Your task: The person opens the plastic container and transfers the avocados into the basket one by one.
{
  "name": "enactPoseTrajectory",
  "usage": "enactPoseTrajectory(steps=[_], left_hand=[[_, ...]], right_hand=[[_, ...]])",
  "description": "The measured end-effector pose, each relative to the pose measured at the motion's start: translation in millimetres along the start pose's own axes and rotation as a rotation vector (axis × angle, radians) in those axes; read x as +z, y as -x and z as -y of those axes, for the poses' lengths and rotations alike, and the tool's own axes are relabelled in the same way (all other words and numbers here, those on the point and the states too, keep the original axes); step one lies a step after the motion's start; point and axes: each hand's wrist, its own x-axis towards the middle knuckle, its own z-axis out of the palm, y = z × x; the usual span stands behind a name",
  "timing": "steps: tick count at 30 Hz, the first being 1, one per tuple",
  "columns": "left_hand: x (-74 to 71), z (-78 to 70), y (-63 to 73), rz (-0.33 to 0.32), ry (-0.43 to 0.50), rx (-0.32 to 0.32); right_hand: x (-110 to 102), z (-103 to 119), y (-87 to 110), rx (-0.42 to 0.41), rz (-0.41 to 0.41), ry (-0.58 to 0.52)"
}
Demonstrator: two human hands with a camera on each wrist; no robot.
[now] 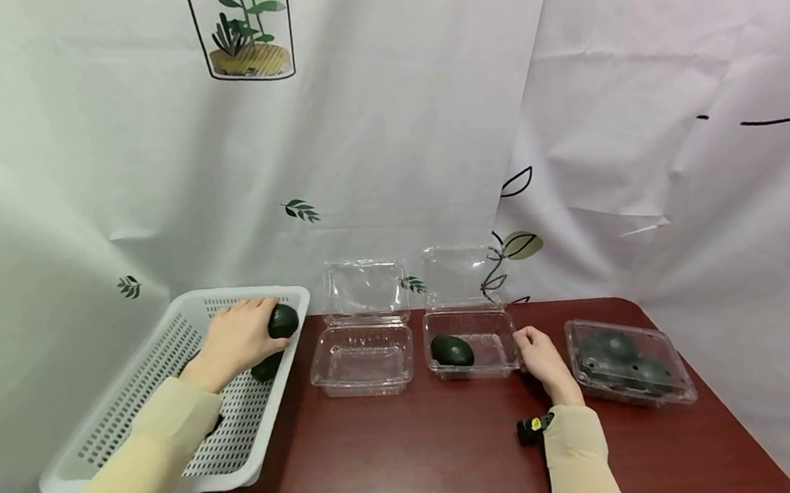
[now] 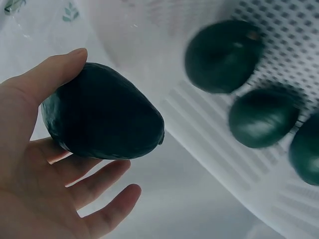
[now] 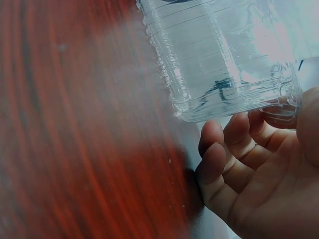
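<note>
My left hand [image 1: 241,337] grips a dark green avocado [image 1: 283,321] above the right side of a white perforated basket [image 1: 271,441]. In the left wrist view, thumb and fingers wrap the held avocado [image 2: 104,117], and several more avocados [image 2: 224,56] lie in the basket. My right hand [image 1: 542,359] pinches the right rim of a clear plastic clamshell box [image 1: 490,348] with its lid raised. One avocado [image 1: 452,350] lies in the left part of that box. In the right wrist view, the thumb and fingers meet at the corner of the box [image 3: 224,99].
Left of the pinched box stands another open clamshell box [image 1: 363,357], its lid [image 1: 366,289] leaning up at the back. A closed clamshell [image 1: 628,363] with avocados sits at the right on the red-brown table [image 1: 402,468]. A printed white cloth [image 1: 390,120] hangs behind.
</note>
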Motion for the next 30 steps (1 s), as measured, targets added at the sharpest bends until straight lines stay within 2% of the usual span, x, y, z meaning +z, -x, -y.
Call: enactPoseTrajectory(steps=[6, 14, 21, 30], left_hand=[[0.1, 25.4, 20.6, 0.005, 0.016, -0.041], [15.1, 35.9, 39.8, 0.064, -0.038, -0.001], [24.2, 39.4, 45.2, 0.071, -0.069, 0.044], [34.2, 40.8, 47.1, 0.198, -0.102, 0.084]], right_hand=[[-0.1, 0.9, -0.2, 0.001, -0.002, 0.000], [-1.3, -1.0, 0.1, -0.002, -0.007, -0.003], [-0.4, -1.4, -0.1, -0.002, -0.004, -0.001], [-0.5, 1.0, 0.6, 0.010, 0.003, -0.009]])
